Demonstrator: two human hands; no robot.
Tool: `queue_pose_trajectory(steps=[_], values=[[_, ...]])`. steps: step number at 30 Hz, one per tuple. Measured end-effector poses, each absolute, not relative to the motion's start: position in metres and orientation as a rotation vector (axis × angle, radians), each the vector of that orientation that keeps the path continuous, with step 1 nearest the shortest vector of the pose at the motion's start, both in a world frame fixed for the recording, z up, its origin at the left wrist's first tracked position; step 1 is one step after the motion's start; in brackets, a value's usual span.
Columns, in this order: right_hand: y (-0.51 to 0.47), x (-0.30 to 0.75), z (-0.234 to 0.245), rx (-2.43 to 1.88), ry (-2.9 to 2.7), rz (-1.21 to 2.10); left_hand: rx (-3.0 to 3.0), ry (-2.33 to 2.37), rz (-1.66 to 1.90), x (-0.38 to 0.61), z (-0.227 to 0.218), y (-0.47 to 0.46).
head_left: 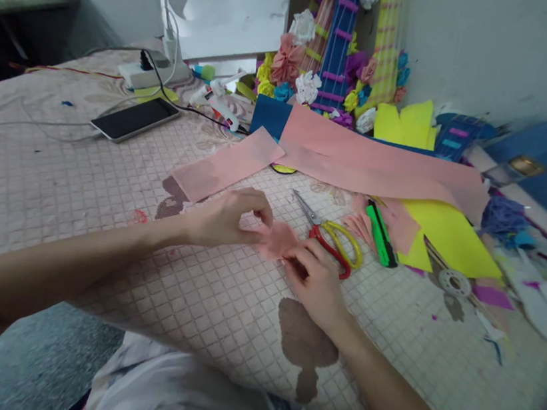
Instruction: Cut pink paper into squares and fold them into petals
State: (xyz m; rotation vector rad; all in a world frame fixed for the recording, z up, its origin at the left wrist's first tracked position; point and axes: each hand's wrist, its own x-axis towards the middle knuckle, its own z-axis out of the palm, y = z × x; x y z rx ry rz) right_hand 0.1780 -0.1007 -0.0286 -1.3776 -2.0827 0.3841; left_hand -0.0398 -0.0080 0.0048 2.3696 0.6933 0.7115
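Paper, a small pink piece, lies near the scissors; my left hand pinches its left edge, my right hand its right, so uneven pulling could tear it.

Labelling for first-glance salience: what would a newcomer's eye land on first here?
Probably the bright cluster of crumpled yellow, white, pink and blue paper-like flowers at the top centre, around a dark blue strip with purple crossbars. Next, at mid-frame, the small crinkled pink piece between the fingers of the left hand and right hand. Just right of it, metal scissors with red and yellow handles.
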Motion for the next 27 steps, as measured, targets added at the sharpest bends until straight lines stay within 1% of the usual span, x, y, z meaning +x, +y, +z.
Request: queue_pose_trajectory(steps=[3, 10, 21, 27], values=[[-0.100, 0.179, -0.028, -1.375, -2.075, 0.414, 2.493, 0.569, 0.580, -0.042, 0.002, -0.019], [-0.101, 0.179, -0.027, -1.407, -2.129, 0.446, 2.655, 0.620, 0.545, -0.040, -0.020, -0.029], [-0.102, 0.178, -0.023, -1.466, -2.106, 0.502, 2.417, 0.736, 0.648, -0.036, -0.021, -0.032], [-0.101, 0.175, -0.024, -1.500, -2.100, 0.432, 2.378, 0.797, 0.705, -0.033, -0.023, -0.034]])
